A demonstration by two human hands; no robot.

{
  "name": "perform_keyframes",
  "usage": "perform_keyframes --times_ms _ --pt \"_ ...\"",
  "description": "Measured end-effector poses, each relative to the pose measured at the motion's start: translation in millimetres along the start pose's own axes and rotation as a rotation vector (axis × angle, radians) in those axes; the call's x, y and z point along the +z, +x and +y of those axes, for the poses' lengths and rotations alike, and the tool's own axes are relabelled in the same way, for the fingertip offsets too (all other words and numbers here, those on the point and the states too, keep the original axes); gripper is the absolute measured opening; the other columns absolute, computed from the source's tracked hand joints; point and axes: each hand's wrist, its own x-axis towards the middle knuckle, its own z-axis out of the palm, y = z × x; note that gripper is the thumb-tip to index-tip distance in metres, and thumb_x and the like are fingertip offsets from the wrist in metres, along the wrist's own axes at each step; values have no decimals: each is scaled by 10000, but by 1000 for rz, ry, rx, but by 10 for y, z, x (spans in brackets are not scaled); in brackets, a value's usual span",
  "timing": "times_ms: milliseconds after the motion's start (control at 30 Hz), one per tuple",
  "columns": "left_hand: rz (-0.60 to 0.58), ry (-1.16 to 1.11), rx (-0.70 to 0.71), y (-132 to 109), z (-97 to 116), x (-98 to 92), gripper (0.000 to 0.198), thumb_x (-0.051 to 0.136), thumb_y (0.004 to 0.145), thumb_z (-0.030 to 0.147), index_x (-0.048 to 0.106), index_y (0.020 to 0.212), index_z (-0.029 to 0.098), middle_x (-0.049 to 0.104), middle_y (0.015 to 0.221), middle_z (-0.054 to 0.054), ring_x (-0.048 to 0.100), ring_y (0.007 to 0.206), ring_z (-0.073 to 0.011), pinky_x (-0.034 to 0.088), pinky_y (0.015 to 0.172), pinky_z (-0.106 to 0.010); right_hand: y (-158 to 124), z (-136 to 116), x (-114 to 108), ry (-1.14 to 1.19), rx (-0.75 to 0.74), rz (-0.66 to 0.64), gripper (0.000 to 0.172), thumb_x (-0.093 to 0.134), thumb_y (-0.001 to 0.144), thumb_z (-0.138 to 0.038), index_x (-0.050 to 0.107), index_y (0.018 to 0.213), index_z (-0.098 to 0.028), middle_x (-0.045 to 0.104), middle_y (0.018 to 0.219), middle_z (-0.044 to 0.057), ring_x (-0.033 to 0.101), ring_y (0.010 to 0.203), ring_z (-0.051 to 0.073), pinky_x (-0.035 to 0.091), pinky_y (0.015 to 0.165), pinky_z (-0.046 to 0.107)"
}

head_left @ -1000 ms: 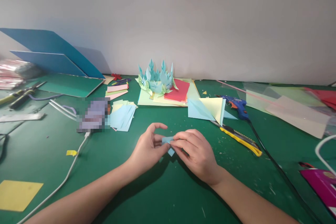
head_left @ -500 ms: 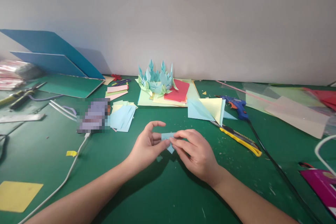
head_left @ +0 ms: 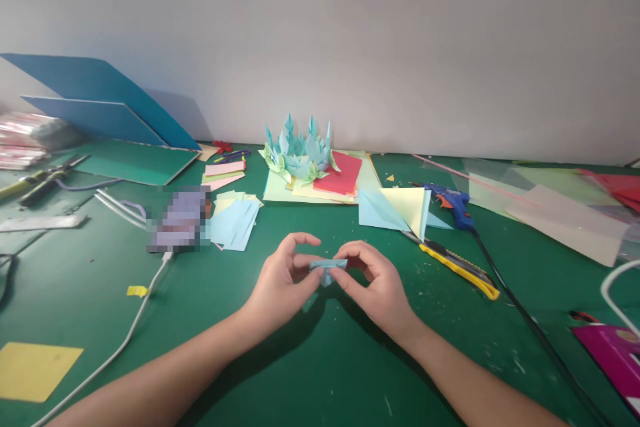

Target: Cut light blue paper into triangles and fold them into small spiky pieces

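Between my hands, above the green table, is a small folded piece of light blue paper. Its top edge lies level and a narrower part points down below. My left hand pinches its left end between thumb and fingers, with the index finger arched free above. On the other end, my right hand holds it with the thumb in front and the fingers curled behind. Both thumb tips press near the paper's middle. Beyond the hands sits a blue and green folded-paper crown shape.
Light blue paper slips and a blurred-out phone with a white cable lie left. To the right are folded sheets, a yellow utility knife and a blue glue gun with a black cord. A yellow sheet lies near left.
My right hand has shifted from laying its fingers over the paper's front to gripping its right end, thumb in front. The paper's upper edge now shows as a narrow band. My left hand barely moved.
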Motion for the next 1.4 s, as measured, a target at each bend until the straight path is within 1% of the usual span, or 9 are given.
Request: perform_keyframes --times_ms 367,600,767,900,1000,1133,1200,1300,1400 --pt "39 -6 28 35 1 9 321 669 659 145 463 902 186 558 713 49 530 570 -66 423 548 -199 16 -27 2 34 118 -21 91 614 772 -277 595 742 -193 586 720 14 546 639 143 474 599 253" --pt "-25 -123 -41 48 55 -29 342 728 614 158 458 821 190 584 616 76 486 481 -56 369 492 -192 2 -38 -7 67 144 -97 96 587 774 -272 585 723 -190 560 692 1 509 618 128 434 578 235" --pt "-58 -229 -76 61 64 -16 363 758 614 195 476 841 186 594 632 61 548 564 -80 419 563 -207 20 -34 -28 154 189 -118 127 585 775 -292 563 709 -185 508 631 -21 462 570 110 407 536 224" --pt "9 -194 -26 79 50 6 388 782 583 194 492 841 180 605 830 12 580 708 -96 462 637 -221 4 -26 -25 31 43 -4 117 576 785 -221 524 683 -198 520 662 -15 490 606 118 429 571 236" --pt "50 -132 -61 92 24 1 434 806 556 230 506 865 180 553 757 43 550 635 -82 450 584 -212 -21 -33 -19 -57 -116 72 125 572 795 -161 510 698 -211 542 708 -8 492 591 112 433 550 238" --pt "-93 -95 -197 87 16 -23 415 789 596 381 576 856 138 603 645 17 548 561 -99 429 544 -229 -42 -35 -24 -156 -235 85 121 572 798 -113 552 758 -225 600 784 14 517 555 107 433 482 229" --pt "-138 -131 -260 78 33 -33 456 769 624 427 621 931 123 656 689 -18 597 616 -124 454 602 -249 -43 -29 -34 -209 -297 70 146 562 796 -87 576 789 -232 626 819 27 578 627 129 476 526 242" --pt "-109 -257 -310 72 64 -44 563 777 651 377 589 1133 155 693 741 -10 639 689 -131 476 722 -266 -35 -20 -44 -275 -380 37 194 540 794 -53 606 813 -235 649 856 40 635 778 164 529 683 293" --pt "-52 -352 -336 80 68 -56 549 812 623 266 599 1114 140 720 781 -32 654 719 -134 485 773 -268 -30 -12 -39 -310 -386 17 220 514 822 -63 640 866 -238 654 927 58 647 841 172 540 746 316"
